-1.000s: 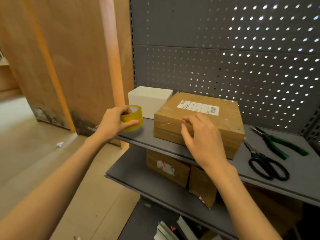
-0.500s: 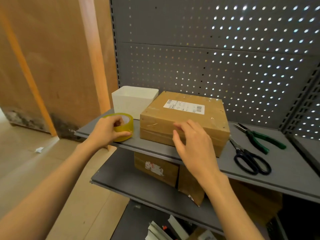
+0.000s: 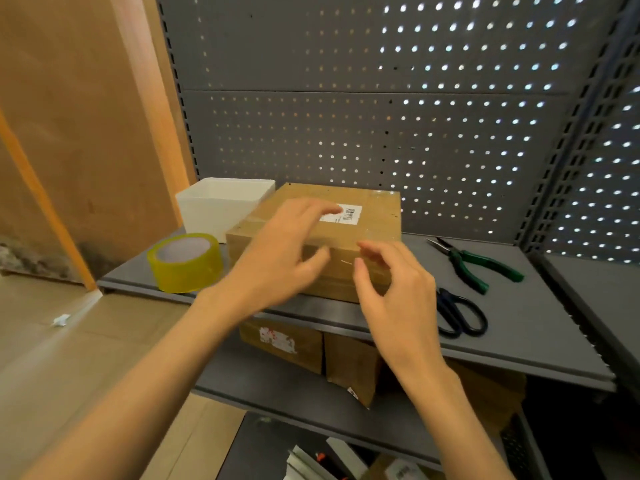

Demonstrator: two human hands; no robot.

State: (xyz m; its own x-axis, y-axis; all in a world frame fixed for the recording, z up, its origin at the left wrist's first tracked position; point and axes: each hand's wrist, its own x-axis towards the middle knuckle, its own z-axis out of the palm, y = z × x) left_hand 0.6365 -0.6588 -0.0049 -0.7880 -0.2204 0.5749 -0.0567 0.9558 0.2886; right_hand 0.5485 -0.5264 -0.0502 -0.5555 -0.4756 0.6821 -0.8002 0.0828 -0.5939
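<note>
A flat brown cardboard box [image 3: 375,216] with a white barcode label lies on the grey metal shelf [image 3: 526,327]. My left hand [image 3: 280,258] is over the box's top with fingers spread and relaxed, fingertips near the label. My right hand [image 3: 398,292] hovers at the box's front right corner, fingers loosely bent, holding nothing. A roll of yellow tape [image 3: 185,261] stands alone on the shelf, left of the box.
A white open bin [image 3: 221,206] stands behind the tape. Green-handled pliers [image 3: 474,261] and dark scissors [image 3: 460,313] lie right of the box. More cardboard parcels [image 3: 287,344] sit on the lower shelf. A perforated grey panel backs the shelf; wooden boards stand at the left.
My left hand let go of the tape roll, now standing on the shelf, and moved right onto the box. My right hand drew back from the box's front face.
</note>
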